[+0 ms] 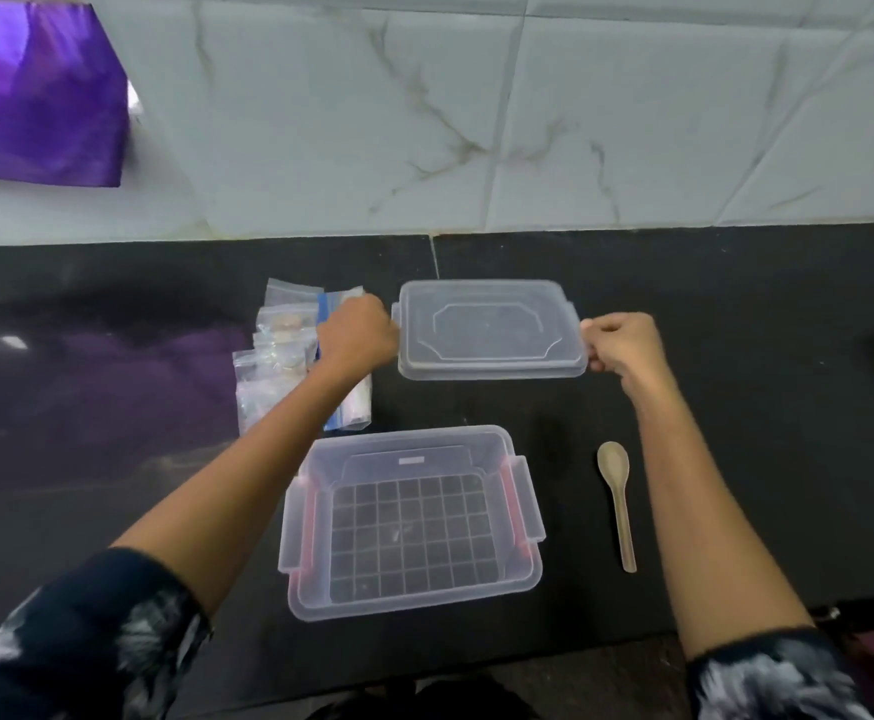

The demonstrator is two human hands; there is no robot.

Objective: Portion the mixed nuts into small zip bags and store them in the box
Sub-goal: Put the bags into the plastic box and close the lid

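Both arms reach out over a glossy black counter [736,314], and between them the person holds a clear plastic lid [487,330], a flat rectangle with rounded corners and a raised eight-sided panel moulded into its middle. The left hand [357,332] is at the lid's left edge with its fingers curled under and out of sight, so how it grips I cannot tell for sure; the right hand [624,343] has its fingers bent tight round the lid's right edge. Nearer the person sits the open box [409,522], see-through frosted plastic, with a grid of small squares ribbed into its floor and hinged clips with pinkish seals on both short sides. Left of the lid, partly behind the left wrist, lies a loose heap of small zip bags [279,350], crinkly clear film, a few with pale nuts showing inside, one with a blue strip. To the right of the box a tan spoon [618,498] lies flat, bowl pointing away. Behind the counter rises a wall of pale marbled tiles [528,122], with shiny purple cloth [35,96] hanging at the upper left. The sleeves [87,641] are dark with a white smudged print.
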